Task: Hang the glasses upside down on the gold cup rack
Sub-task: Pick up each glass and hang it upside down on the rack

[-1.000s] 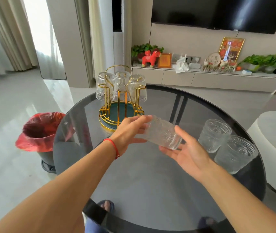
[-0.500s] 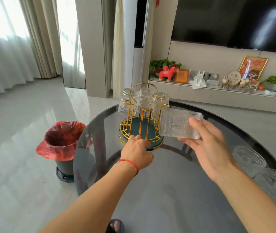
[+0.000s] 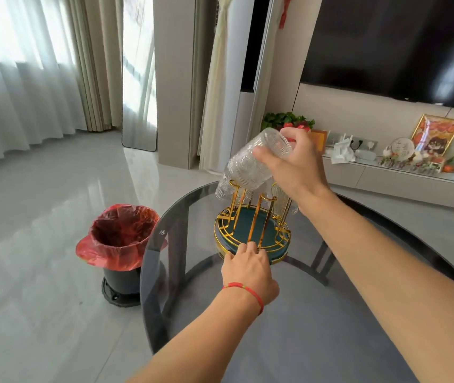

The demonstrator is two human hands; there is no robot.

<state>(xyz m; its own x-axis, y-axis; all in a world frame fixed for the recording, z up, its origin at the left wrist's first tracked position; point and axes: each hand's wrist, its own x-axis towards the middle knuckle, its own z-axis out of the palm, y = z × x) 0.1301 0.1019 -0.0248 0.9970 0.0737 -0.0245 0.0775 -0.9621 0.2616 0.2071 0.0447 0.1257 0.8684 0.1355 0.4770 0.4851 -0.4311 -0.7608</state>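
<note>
The gold cup rack (image 3: 250,222) with a teal base stands on the round dark glass table (image 3: 317,327). My right hand (image 3: 297,167) grips an embossed clear glass (image 3: 253,164) by its base, tilted mouth-down just above the rack's front prongs. Other glasses (image 3: 221,189) hang upside down on the far prongs, partly hidden behind the held glass and my right wrist. My left hand (image 3: 248,269), with a red string on the wrist, rests on the rack's near rim with its fingertips on the gold edge.
A bin with a red liner (image 3: 121,239) stands on the floor left of the table. Behind are a low TV cabinet (image 3: 400,175) with ornaments and a wall-mounted screen. The table's left edge lies close to the rack.
My right hand has lifted the glass and turned it from lying sideways to mouth-down over the rack. My left hand has stayed at the rack's near rim. The view has moved closer.
</note>
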